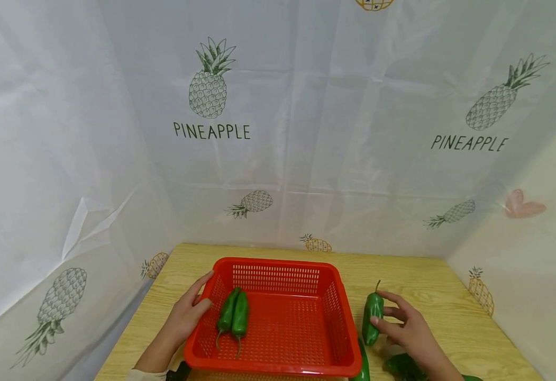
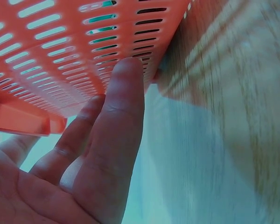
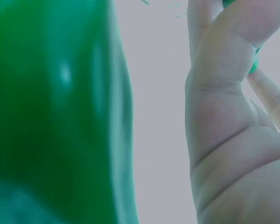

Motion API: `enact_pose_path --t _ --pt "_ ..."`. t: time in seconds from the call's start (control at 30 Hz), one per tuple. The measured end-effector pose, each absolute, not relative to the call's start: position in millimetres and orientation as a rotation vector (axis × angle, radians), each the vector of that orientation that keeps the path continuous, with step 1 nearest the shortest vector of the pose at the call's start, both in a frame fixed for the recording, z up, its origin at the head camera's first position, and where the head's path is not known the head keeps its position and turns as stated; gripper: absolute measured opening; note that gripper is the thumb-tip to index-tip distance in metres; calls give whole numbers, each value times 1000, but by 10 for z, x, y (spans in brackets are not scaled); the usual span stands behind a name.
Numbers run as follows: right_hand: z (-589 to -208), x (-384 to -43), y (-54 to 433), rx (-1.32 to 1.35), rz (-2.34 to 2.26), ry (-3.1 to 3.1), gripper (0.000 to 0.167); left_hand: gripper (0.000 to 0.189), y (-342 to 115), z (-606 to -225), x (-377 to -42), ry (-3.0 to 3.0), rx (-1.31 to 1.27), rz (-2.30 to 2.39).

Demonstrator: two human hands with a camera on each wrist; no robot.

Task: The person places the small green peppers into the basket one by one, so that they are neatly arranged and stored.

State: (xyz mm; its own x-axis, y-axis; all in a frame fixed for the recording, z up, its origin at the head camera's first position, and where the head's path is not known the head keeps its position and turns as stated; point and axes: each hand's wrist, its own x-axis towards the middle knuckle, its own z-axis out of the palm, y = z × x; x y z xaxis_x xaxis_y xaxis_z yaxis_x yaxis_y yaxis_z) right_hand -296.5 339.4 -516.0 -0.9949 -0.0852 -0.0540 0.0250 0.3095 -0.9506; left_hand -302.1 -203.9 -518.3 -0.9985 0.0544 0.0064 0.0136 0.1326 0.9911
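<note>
A red perforated plastic basket (image 1: 287, 338) sits in front of me, with two long green peppers (image 1: 240, 315) lying side by side at its left inside. My left hand (image 1: 184, 315) holds the basket's left side, thumb at the rim. Seen from the left wrist, its fingers (image 2: 123, 98) lie against the slotted outer wall. Right of the basket, my right hand (image 1: 403, 323) pinches another green pepper (image 1: 373, 312) between thumb and fingers, its stem pointing away from me. In the right wrist view, bits of green show behind the fingers.
More green peppers lie near the front: one pepper (image 1: 363, 365) against the basket's right side and darker ones (image 1: 403, 365) under my right forearm. A large glossy green surface (image 3: 56, 102) fills the right wrist view's left. Pineapple-printed sheeting (image 1: 335, 159) encloses the wood-grain table (image 1: 430, 280).
</note>
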Motion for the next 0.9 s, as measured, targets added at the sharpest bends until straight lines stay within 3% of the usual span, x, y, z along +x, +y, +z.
enact_pose_path --t 0.3,0.67,0.9 --pt "-4932 -2942 3405 -27 -1837 2470 76 68 -2010 -5238 -3036 2334 32 2065" --pt "-4600 -3125 3145 -354 -1720 2501 82 67 -2027 -5200 -3023 2337 28 2079" --pt "-4403 -3226 2862 -562 -1611 2429 78 67 -2039 -5210 -3035 2372 29 2044"
